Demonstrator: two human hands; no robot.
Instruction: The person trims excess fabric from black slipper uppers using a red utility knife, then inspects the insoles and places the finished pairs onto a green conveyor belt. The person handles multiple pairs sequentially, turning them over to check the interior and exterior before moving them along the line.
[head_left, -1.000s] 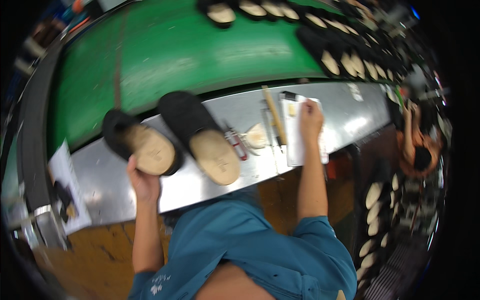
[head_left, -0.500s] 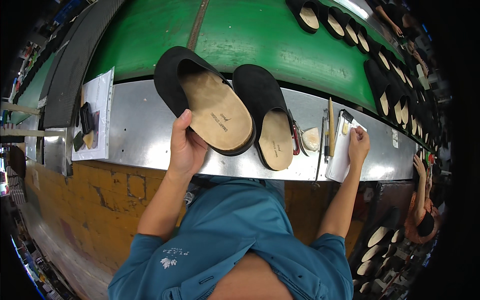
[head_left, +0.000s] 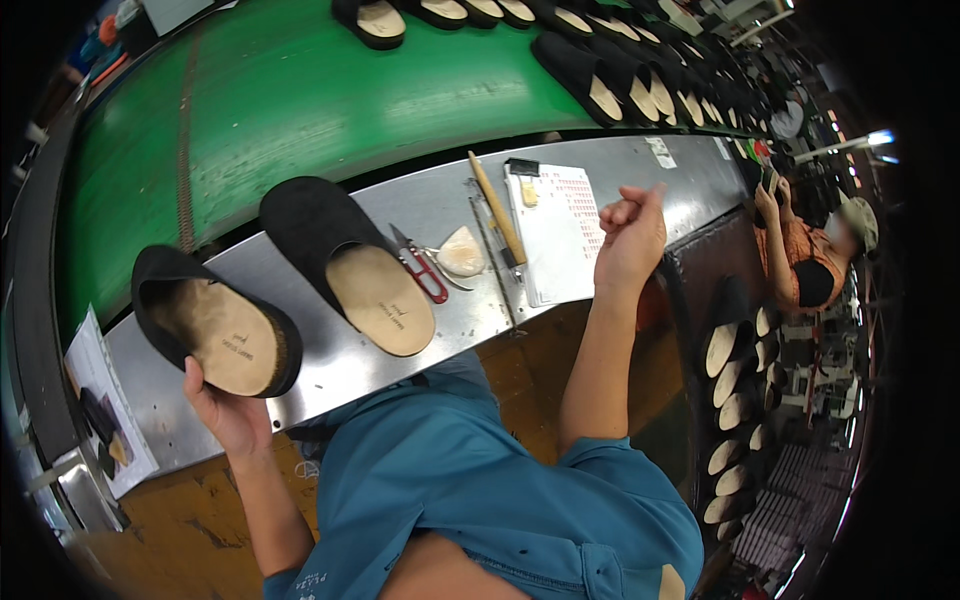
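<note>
My left hand [head_left: 235,420] grips a black clog [head_left: 232,338] by its heel end, thumb over the rim of the beige insole. The clog is raised over the left part of the metal bench. Its pair, a second black clog [head_left: 380,300], lies on the bench to the right with its toe pointing away. My right hand [head_left: 632,240] hovers just right of a white sheet with rows of red marks [head_left: 562,235]. Its fingers are curled in; whatever they may pinch is too small or hidden to make out.
Red-handled thread snips [head_left: 425,275], a whitish lump [head_left: 461,252] and a wooden-handled tool [head_left: 497,210] lie on the bench. Behind runs a green conveyor belt [head_left: 290,100] carrying several black clogs. More clogs stand at right, near another person [head_left: 800,250].
My view has swung to the right. My right hand has lifted off the sheet and moved right, fingers curled. My left hand still holds the clog, now farther left of its pair.
</note>
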